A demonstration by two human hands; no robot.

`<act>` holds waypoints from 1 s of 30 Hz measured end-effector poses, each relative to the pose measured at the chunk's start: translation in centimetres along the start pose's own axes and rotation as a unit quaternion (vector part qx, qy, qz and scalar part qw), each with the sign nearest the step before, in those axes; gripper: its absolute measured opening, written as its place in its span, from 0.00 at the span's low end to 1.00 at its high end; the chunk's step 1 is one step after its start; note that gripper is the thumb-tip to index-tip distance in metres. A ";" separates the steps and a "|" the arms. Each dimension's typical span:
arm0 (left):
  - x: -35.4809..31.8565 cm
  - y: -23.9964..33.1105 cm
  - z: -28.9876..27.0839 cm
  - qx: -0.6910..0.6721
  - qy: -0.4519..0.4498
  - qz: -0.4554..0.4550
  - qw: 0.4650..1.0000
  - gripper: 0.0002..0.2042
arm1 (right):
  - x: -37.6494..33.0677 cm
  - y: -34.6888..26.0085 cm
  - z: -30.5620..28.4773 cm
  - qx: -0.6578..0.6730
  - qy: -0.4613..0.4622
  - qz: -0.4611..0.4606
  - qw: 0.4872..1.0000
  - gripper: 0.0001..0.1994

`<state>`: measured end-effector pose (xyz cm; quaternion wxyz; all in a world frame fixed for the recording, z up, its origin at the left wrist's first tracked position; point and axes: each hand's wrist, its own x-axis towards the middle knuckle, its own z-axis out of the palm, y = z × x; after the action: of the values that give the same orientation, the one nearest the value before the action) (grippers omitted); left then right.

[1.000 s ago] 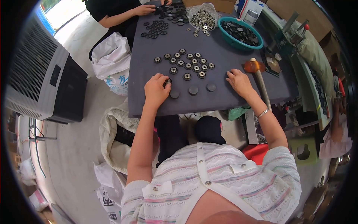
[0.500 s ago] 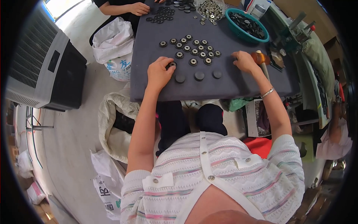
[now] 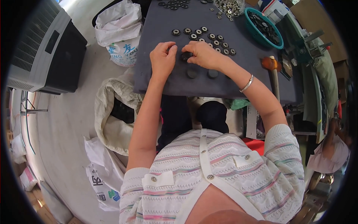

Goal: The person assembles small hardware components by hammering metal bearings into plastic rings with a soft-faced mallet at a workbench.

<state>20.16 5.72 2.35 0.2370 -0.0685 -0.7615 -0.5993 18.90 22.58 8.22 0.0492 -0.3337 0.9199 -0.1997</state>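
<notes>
My right hand reaches leftward across the table and pinches a dark round disc between thumb and fingers, at the tabletop. Just left of it is my left hand, its fingers curled in and the thumb close against them; whatever they may hold is hidden. Two plain dark discs lie nearer the table's front edge, under my right forearm's side. Beyond my hands sit several black discs with metal ring centres, partly covered by the right hand.
An orange-headed mallet lies to the right on the grey table. Farther back are a teal basket of black parts, a clear bag of small metal pieces and a green hand press. White sacks stand left.
My right hand has swung left from beside the mallet to the disc by my left hand. The left hand has come off that disc. The view has shifted, and the co-worker's hands are out of frame.
</notes>
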 end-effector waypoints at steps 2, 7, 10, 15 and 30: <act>0.2 -0.1 0.0 -0.005 0.009 -0.005 1.000 0.05 | 0.3 -0.2 0.3 -0.010 -0.007 0.000 1.000 0.20; 0.3 -0.9 -0.1 -0.011 0.011 0.004 1.000 0.05 | 1.1 -0.9 0.0 -0.020 -0.033 -0.010 0.999 0.16; 0.4 -1.1 0.1 -0.012 0.014 0.016 1.000 0.06 | 1.4 -0.4 0.3 -0.042 -0.031 -0.025 0.998 0.16; 0.5 -0.8 0.0 -0.020 0.006 -0.008 1.000 0.06 | 1.2 -1.4 1.0 -0.111 0.000 -0.030 0.993 0.12; -0.2 0.0 -0.2 0.019 -0.045 0.031 0.998 0.06 | -18.8 9.2 -8.2 -0.217 0.331 0.296 0.869 0.12</act>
<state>20.38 5.61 2.27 0.2226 -0.1144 -0.7799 -0.5737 26.10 43.61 11.24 -0.2753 0.0378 0.9580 -0.0704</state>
